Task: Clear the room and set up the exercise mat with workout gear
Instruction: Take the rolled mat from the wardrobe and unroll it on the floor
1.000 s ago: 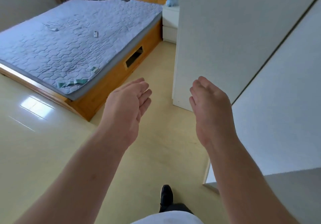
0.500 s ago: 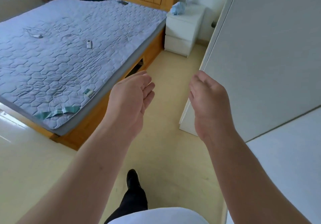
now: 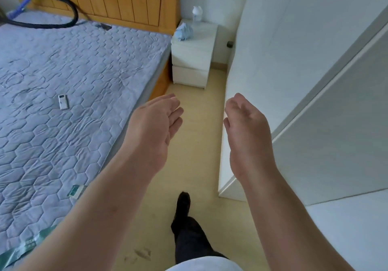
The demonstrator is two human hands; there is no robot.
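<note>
Both bare forearms reach forward from the bottom corners, converging slightly toward the middle. Left hand (image 3: 154, 132) is raised ahead, back of hand to camera, palm turned inward toward the other hand, fingers loosely extended and together, holding nothing. Right hand (image 3: 246, 132) sits level with it, just beside but apart, palm facing inward too, fingers (image 3: 236, 104) gently curled and relaxed, empty. Wrists roughly straight, thumbs tucked out of sight. Below and between the hands, one dark-trousered leg (image 3: 189, 235) steps forward, dark foot (image 3: 183, 202) leading. A strip of white top (image 3: 201, 265) shows under the arms.
</note>
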